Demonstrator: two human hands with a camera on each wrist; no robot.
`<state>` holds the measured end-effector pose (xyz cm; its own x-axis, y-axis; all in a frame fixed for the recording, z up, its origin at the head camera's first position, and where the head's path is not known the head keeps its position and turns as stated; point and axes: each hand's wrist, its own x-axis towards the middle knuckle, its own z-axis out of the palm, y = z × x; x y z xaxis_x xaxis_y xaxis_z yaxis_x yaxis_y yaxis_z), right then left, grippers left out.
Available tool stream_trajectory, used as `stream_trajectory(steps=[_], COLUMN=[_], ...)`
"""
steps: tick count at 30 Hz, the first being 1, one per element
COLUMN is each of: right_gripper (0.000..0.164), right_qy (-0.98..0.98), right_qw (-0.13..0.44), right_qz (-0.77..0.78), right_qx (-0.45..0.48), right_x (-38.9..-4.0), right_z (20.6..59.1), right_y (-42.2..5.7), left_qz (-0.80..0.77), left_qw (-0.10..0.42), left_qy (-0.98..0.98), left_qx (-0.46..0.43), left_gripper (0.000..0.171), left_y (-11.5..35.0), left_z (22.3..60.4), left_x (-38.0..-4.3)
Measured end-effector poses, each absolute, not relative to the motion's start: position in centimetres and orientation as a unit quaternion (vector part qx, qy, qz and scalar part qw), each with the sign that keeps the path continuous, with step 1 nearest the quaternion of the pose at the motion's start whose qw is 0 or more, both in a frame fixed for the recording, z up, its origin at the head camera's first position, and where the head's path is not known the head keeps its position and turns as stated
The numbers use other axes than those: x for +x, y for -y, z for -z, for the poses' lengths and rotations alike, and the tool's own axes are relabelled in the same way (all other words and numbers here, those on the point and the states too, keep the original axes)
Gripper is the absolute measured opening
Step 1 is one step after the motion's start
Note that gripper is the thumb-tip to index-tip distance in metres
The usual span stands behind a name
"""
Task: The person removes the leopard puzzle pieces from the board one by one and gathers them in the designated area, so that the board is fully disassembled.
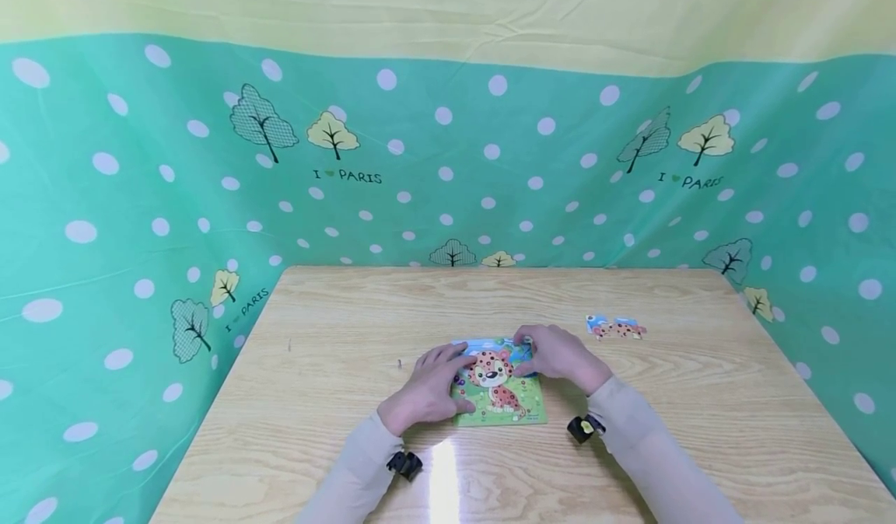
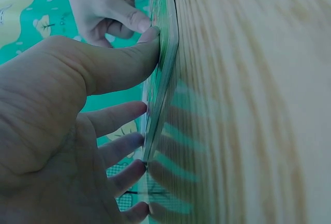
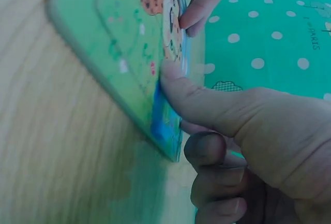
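A flat picture puzzle (image 1: 507,409) with a spotted leopard cub on green grass lies on the table. My left hand (image 1: 435,384) rests along its left side, fingers spread; in the left wrist view the thumb lies on the board and the fingertips are at its edge. Over the upper right corner, my right hand (image 1: 556,353) has its thumb and index finger around a blue-and-green puzzle piece (image 1: 520,355). In the right wrist view, the thumb (image 3: 178,87) presses the board's face beside a blue patch, with the other fingers curled below.
Several loose puzzle pieces (image 1: 616,328), blue with leopard spots, lie together behind and right of the board. The wood-grain table (image 1: 336,314) meets a green dotted curtain (image 1: 420,143) at the back and sides. A tiny dark speck (image 1: 400,364) is left of the board.
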<state>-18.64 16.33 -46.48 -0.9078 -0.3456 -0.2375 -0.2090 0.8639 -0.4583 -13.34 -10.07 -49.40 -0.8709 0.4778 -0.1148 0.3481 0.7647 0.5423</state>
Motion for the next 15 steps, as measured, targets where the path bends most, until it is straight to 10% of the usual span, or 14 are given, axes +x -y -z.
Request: stream_trajectory(steps=[15], right_gripper=[0.05], right_qy=[-0.931], right_qw=[0.197], right_qz=[0.287], right_qx=[-0.11], right_x=[-19.01], right_z=[46.69], right_y=[-16.08], left_qz=[-0.262], left_qw=[0.125], left_qy=[-0.93], left_qx=[0.226], left_gripper=[0.082], left_y=[10.14], left_z=[49.3], left_x=[-13.34])
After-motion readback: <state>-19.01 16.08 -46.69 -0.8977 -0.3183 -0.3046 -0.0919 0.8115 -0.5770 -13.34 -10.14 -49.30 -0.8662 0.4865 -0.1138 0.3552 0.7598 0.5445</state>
